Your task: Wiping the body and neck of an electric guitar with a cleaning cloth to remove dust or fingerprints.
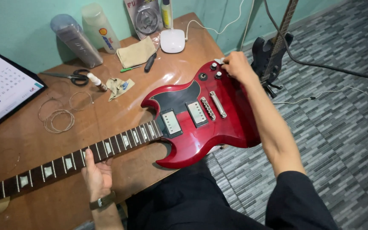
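The guitar, a red solid-body with no strings fitted, lay flat and face up across the bench. Its neck ran toward the bench's left edge, while the lower part of the body overhung the near edge above the person's lap. That overhang probably explained the grip beneath the neck.

The left hand was under the neck near the bench's near edge. Its fingers curled up round the neck's underside, apparently steadying the instrument against tipping. A watch sat on that wrist.

The right hand rested on the body's far end beside the control knobs, close to the bench's right edge. Its fingers were bunched and pressed on a small pale item, possibly a cloth or pad; its nature could not be confirmed. The arm reached across the body.

Coiled strings lay off the instrument toward the left of the bench, apart from the neck. Scissors, a small tube and a crumpled rag lay near the far edge within arm's reach. A tan cloth, two bottles and a white lamp base stood along the far edge by the wall. A calendar leaned at the far left corner. A black guitar stood on a floor stand beyond the right edge.
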